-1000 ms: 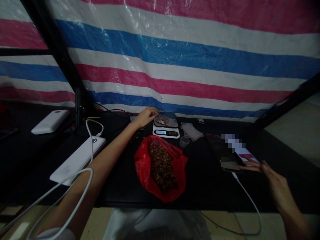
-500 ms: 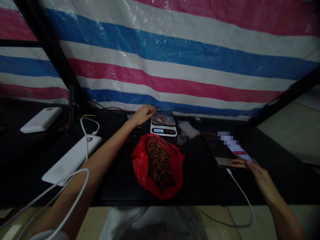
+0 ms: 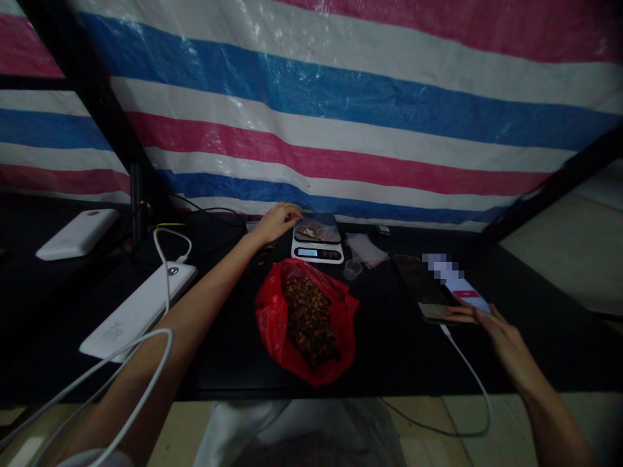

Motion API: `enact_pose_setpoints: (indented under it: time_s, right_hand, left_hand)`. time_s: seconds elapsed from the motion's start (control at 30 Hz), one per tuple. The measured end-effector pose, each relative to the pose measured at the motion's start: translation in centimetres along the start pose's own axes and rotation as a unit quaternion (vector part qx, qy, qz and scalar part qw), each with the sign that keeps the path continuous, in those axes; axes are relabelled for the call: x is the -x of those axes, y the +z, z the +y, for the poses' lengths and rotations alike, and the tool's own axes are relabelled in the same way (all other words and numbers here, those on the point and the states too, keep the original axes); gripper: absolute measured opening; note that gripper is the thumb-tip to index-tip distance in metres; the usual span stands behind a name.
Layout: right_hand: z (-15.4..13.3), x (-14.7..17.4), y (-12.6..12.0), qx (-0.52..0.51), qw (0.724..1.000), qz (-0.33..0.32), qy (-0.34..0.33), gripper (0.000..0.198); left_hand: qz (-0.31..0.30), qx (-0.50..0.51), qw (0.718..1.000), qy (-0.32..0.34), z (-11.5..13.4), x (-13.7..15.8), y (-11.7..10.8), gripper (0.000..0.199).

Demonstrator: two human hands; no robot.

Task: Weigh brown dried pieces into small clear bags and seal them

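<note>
My left hand (image 3: 278, 220) is at the left edge of a small digital kitchen scale (image 3: 317, 251), fingers loosely bent, with nothing visible in them. On the scale's dark plate lies a clear zip bag (image 3: 316, 229) with brown pieces inside. My right hand (image 3: 503, 334) stretches its fingers over the lower ends of two phones, a dark-screened one (image 3: 422, 285) and one with a lit screen (image 3: 460, 285). An open red plastic bag (image 3: 273, 321), full of brown seed-like or nut-like pieces (image 3: 310, 318), stands between my arms.
Right of the scale are a small clear cup (image 3: 353, 269) and flat clear bags (image 3: 367, 250). White power banks (image 3: 139, 311) lie at left, with a white cable (image 3: 160, 363) looping over my left forearm. A striped tarp (image 3: 311, 110) hangs behind the black table (image 3: 384, 350).
The view has shifted very slightly. Both hands, the scale, the bags and the phones keep their places.
</note>
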State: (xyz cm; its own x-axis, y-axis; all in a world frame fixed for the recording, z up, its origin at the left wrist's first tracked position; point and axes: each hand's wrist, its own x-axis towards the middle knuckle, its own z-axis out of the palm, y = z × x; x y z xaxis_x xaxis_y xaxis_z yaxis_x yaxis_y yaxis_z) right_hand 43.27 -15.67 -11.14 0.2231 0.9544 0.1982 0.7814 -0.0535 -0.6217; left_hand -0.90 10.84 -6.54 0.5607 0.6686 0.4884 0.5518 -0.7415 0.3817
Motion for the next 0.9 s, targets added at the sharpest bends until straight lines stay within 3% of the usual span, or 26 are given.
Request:
enact_pose_setpoints:
  time_s: [0.57, 0.9]
  right_hand:
    - [0.8, -0.1, 0.1, 0.018, 1.0, 0.013, 0.0, 0.052]
    - [-0.7, 0.0, 0.0, 0.017, 1.0, -0.002, 0.008, 0.054]
  left_hand:
    - [0.001, -0.002, 1.0, -0.007, 0.1, -0.1, -0.1, 0.021]
    - [-0.001, -0.003, 1.0, -0.004, 0.2, 0.0, -0.3, 0.022]
